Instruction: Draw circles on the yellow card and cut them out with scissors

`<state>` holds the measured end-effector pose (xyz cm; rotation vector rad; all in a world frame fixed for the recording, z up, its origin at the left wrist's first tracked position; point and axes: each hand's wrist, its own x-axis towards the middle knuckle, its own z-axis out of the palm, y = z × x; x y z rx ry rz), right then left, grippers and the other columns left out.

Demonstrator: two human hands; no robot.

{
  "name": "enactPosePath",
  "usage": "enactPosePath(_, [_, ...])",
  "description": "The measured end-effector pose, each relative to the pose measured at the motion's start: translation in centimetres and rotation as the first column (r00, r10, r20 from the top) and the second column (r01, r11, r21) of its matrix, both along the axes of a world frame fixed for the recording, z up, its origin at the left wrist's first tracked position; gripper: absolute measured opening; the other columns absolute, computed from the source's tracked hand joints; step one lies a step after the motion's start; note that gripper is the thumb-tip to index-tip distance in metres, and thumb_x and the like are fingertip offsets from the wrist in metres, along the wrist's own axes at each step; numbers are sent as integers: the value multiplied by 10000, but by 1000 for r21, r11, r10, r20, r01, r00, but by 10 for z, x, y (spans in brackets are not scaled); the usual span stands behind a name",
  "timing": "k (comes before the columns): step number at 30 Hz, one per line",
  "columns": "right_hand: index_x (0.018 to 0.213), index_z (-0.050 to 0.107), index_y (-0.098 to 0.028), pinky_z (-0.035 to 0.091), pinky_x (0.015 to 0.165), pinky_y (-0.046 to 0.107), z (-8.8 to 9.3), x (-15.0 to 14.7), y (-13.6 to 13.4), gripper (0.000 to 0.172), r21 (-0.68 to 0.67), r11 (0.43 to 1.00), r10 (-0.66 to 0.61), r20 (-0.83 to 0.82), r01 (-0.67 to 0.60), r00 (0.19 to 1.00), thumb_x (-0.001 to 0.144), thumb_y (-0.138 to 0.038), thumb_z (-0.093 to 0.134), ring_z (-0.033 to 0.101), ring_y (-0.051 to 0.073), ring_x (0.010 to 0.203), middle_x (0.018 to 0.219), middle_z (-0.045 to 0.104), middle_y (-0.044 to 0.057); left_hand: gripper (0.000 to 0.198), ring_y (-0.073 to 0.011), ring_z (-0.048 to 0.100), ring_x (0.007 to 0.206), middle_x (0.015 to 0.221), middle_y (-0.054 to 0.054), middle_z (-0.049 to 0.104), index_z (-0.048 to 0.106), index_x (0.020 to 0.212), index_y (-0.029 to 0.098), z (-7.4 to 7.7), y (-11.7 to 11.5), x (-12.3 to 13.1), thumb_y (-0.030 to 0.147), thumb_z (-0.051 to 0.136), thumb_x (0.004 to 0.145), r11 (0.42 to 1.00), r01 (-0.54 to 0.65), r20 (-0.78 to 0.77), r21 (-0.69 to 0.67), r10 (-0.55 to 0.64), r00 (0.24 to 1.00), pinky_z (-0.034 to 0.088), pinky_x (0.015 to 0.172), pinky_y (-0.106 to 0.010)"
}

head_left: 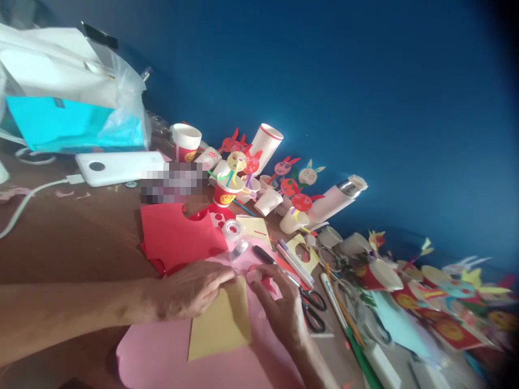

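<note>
Head view, left hand: my fingers are bent and close together over the far end of the yellow paper; whether they grip it I cannot tell.
Right hand: my thumb and forefinger are narrow, seemingly pinching a small red piece, just right of the yellow paper.
Yellow paper: nearer my left, its long axis seemingly running away from me.
Pink paper: beneath, spreading towards me.
Edges: scissors crowd my right hand; red paper lies beyond my left.
</note>
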<state>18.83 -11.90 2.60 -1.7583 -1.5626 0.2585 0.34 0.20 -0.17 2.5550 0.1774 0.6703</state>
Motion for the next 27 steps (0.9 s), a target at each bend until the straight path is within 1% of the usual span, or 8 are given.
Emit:
enactPosePath(5, [924, 605, -233, 408, 756, 309, -3, -2, 1, 126, -20, 1000, 13, 82, -11, 997, 801, -204, 613, 570, 166, 743, 803, 641, -12, 338, -139, 582, 704, 834, -33, 630, 478, 1056, 179, 9, 4, 3, 33, 367, 772, 994, 9, -137, -111, -24, 990, 433, 663, -215])
enactPosePath(10, [879, 605, -224, 388, 749, 319, -12, -7, 1, 101, -29, 1000, 13, 210, -7, 978, 782, -208, 628, 560, 183, 739, 771, 635, -6, 363, -133, 549, 643, 798, -31, 600, 425, 1117, 178, 9, 4, 4, 56, 365, 781, 993, 0, -84, -117, -10, 996, 399, 595, -204])
enactPosePath(13, [866, 609, -229, 376, 761, 325, -17, -10, 2, 75, -25, 1000, -1, 254, 8, 967, 797, -200, 610, 563, 191, 766, 783, 647, -3, 352, -132, 547, 633, 771, -27, 591, 424, 1102, 178, 9, 5, 4, 52, 360, 780, 995, 11, -80, -102, -19, 997, 403, 604, -205])
enactPosePath(17, [841, 604, -227, 359, 760, 322, -18, -12, 5, 35, -9, 1000, 12, 266, -9, 964, 826, -202, 584, 572, 183, 773, 779, 650, -8, 364, -143, 577, 698, 836, -47, 617, 444, 1100, 182, 7, 5, 2, 37, 353, 778, 997, 47, -59, -57, -50, 997, 438, 674, -220])
enactPosePath(20, [850, 602, -224, 355, 762, 320, -18, -11, 7, 60, -17, 1000, 21, 273, -17, 962, 812, -180, 591, 571, 181, 781, 790, 648, -6, 414, -160, 596, 833, 984, -83, 627, 418, 1177, 184, 2, 4, 1, 33, 328, 801, 999, 33, 69, 21, -34, 997, 456, 777, -252])
enactPosePath(22, [847, 600, -221, 360, 746, 314, -18, -11, 7, 71, -12, 1000, 14, 281, -11, 960, 799, -168, 596, 562, 181, 765, 788, 642, -2, 421, -162, 591, 901, 1038, -88, 622, 416, 1196, 184, 0, 3, 1, 34, 321, 815, 999, 28, 103, 34, -31, 994, 458, 823, -263])
enactPosePath(25, [825, 595, -214, 370, 713, 300, -16, -11, 7, 62, -25, 1000, 4, 291, 4, 957, 789, -166, 603, 547, 181, 744, 782, 634, 5, 411, -161, 586, 956, 1059, -74, 625, 464, 1177, 187, 0, 2, 0, 39, 349, 812, 998, 66, -6, 17, -66, 998, 465, 848, -262])
enactPosePath(27, [803, 593, -212, 375, 701, 296, -13, -12, 6, 40, -41, 999, 0, 296, 13, 955, 795, -173, 599, 541, 181, 733, 769, 629, 6, 438, -172, 567, 1038, 1126, -68, 613, 477, 1206, 197, -1, 2, -2, 41, 370, 810, 997, 47, -55, 56, -44, 998, 444, 914, -283])
